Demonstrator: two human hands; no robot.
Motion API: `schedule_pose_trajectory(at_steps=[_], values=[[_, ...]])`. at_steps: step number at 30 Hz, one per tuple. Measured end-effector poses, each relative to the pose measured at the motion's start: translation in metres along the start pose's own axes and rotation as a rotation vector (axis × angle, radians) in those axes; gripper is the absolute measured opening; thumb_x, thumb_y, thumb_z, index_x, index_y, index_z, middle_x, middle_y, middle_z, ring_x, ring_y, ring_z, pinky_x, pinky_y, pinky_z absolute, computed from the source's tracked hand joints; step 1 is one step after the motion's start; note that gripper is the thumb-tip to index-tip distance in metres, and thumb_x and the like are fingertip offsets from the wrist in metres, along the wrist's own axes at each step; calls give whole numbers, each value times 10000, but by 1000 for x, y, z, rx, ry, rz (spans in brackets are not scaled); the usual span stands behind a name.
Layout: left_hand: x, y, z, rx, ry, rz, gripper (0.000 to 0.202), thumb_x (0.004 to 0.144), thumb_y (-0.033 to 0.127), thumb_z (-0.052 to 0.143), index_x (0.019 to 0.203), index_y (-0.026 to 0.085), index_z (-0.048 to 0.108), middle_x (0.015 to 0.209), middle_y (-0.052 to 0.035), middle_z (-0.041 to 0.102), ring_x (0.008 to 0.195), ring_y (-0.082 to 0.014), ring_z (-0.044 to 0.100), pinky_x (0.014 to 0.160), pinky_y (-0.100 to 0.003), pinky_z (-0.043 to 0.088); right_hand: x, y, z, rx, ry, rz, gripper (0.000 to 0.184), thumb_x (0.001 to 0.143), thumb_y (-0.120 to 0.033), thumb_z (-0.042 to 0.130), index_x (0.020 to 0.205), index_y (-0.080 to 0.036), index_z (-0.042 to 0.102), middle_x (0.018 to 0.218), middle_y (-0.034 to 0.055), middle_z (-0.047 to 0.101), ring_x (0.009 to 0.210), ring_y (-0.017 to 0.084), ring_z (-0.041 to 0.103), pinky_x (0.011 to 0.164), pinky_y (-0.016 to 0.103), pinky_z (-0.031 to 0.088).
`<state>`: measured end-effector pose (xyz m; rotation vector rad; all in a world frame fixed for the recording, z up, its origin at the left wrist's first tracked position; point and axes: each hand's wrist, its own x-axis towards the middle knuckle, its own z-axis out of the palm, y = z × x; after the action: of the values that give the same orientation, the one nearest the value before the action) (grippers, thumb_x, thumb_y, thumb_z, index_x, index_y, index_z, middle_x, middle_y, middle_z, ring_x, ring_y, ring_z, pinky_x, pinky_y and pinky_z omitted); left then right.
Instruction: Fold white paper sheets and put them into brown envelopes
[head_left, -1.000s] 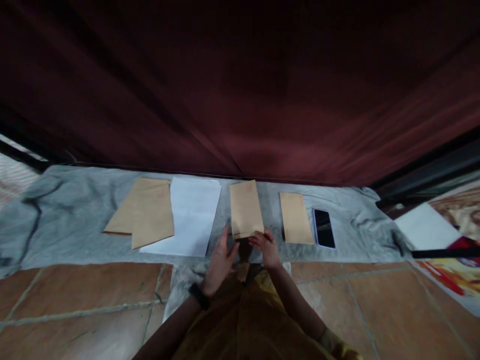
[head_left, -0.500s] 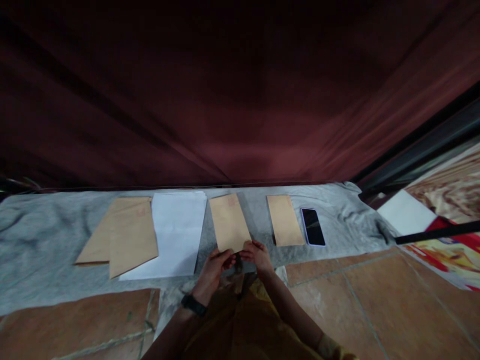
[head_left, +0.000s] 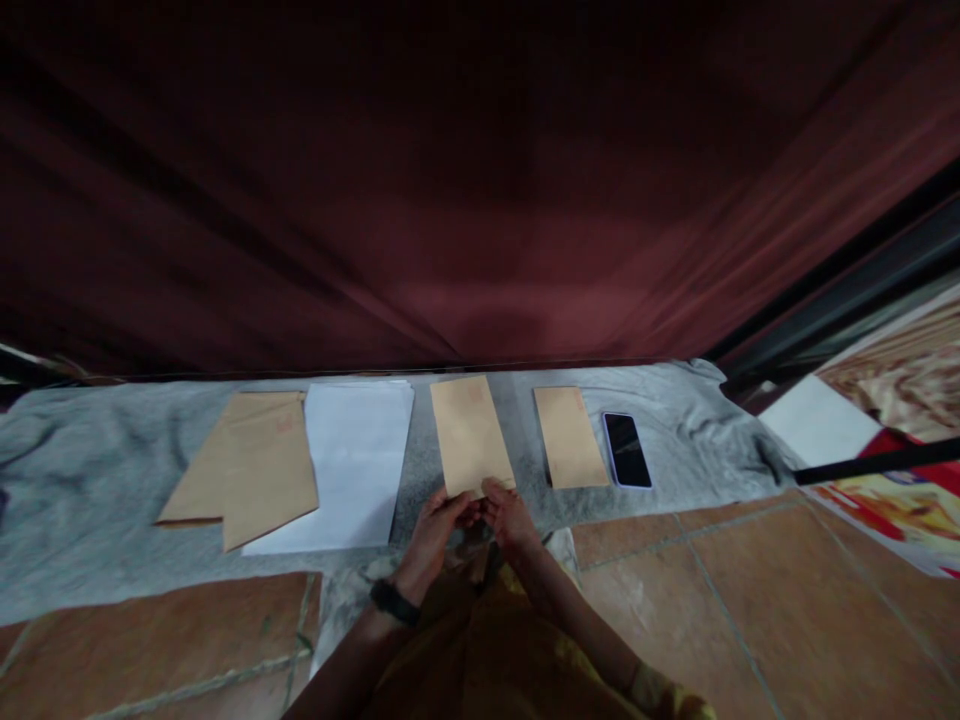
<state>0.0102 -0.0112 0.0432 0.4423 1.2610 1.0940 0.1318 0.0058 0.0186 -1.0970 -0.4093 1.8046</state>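
Note:
Between my two hands is a brown paper envelope [head_left: 472, 435], its near edge pinched at both corners. My left hand [head_left: 435, 530], with a dark watch on the wrist, grips the near left corner, thumb on top. At the near right corner, my right hand [head_left: 510, 515] is closed on the same envelope, fingers curled underneath. Another brown envelope [head_left: 571, 438] lies flat to the right, beside a phone [head_left: 627, 450] with a dark screen. On the left, a stack of white paper [head_left: 360, 460] is partly covered by several brown envelopes [head_left: 270, 465].
A grey cloth [head_left: 82, 480] runs under everything along a dark red curtain [head_left: 480, 250]. Terracotta tiles [head_left: 720, 580] show at the front. To the right stand a dark bar [head_left: 877, 462], a white sheet [head_left: 819, 425] and a colourful printed package [head_left: 892, 515].
The envelope in my hands has moved slightly right and looks wider and tilted more toward me. My hands have shifted a little with it; the other items lie as before.

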Motion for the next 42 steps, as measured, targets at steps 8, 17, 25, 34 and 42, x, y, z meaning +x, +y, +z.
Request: schedule_pose_trajectory(at_steps=[8, 17, 25, 34, 42], values=[[-4, 6, 4, -21, -74, -14, 411, 643, 396, 855, 934, 129, 741, 752, -70, 746, 658, -155, 667, 632, -267, 485, 3, -11, -5, -47, 72, -12, 461, 657, -612, 796, 781, -196, 640, 654, 26, 694, 588, 176, 656, 577, 276, 521], [-9, 11, 5, -9, 9, -4, 488, 619, 485, 864, 948, 169, 690, 776, -29, 718, 685, -161, 673, 616, -269, 510, -6, -37, -3, -137, 97, -209, 409, 784, -608, 696, 852, -205, 683, 925, 79, 755, 890, 248, 720, 842, 389, 577], [-16, 27, 17, -45, 12, 35, 607, 694, 535, 810, 1178, 208, 643, 1010, -75, 751, 910, -227, 717, 750, -336, 561, -15, -53, 2, -1197, 129, -782, 529, 950, -293, 497, 1470, -192, 505, 1537, 131, 473, 1366, 327, 496, 1138, 479, 373], [7, 2, 15, -91, 34, 148, 444, 680, 369, 787, 1073, 186, 690, 1160, -103, 747, 1088, -242, 689, 1009, -386, 510, -10, 18, 1, -1719, 13, -826, 692, 866, -37, 400, 1549, -154, 391, 1546, 166, 444, 1381, 299, 494, 1138, 474, 385], [31, 4, -7, 70, 49, 208, 387, 664, 264, 738, 1025, 130, 695, 967, -113, 764, 935, -255, 709, 910, -407, 544, -8, 2, -14, -1586, -243, -882, 641, 950, -240, 468, 1565, -119, 338, 1577, 151, 410, 1459, 269, 382, 1194, 464, 351]])
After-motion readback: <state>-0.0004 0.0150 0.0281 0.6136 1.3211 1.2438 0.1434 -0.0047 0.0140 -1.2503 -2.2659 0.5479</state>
